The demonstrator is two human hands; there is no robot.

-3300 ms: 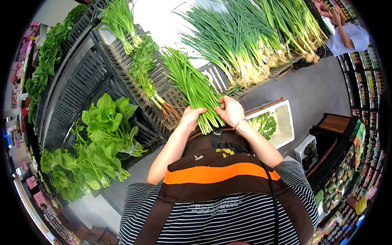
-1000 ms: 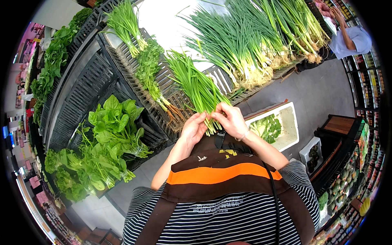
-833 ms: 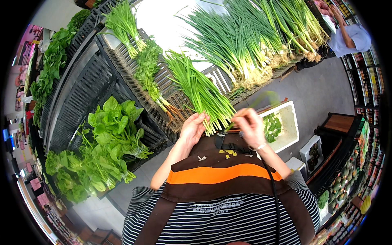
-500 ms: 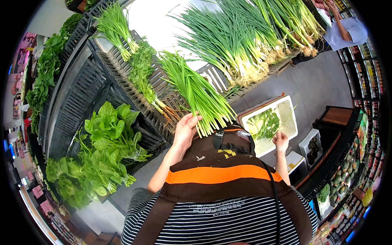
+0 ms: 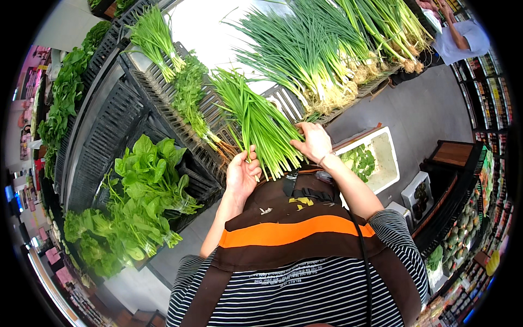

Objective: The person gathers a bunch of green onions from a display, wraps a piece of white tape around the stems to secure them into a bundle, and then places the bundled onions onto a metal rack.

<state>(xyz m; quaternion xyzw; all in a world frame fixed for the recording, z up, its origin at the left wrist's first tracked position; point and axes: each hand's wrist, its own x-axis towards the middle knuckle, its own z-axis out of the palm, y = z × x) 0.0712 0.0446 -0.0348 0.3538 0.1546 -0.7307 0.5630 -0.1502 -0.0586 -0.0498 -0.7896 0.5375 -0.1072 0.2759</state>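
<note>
A bunch of green chives [image 5: 267, 131] lies slanted over the near edge of a dark slatted crate, its pale cut ends toward my apron. My left hand [image 5: 241, 173] is at the lower left of the bunch, fingers curled in against the stalks. From the other side my right hand [image 5: 317, 143], palm down, holds the stalks' right edge with its thumb and fingers. Left of the bunch lies coriander [image 5: 190, 103] with reddish roots, touching the slats.
Spring onions [image 5: 321, 65] with white roots fill the far right of the display. A smaller chive bunch [image 5: 155, 41] lies far left. Leafy greens [image 5: 147, 174] sit at left. A white foam box [image 5: 385, 158] holds leaf scraps at right. Another person's arm [image 5: 456, 34] shows far right.
My right hand has left the foam box and come up and left to the chives' right side. The bunch is gathered slightly leftward, and my left hand has shifted a little down and left.
</note>
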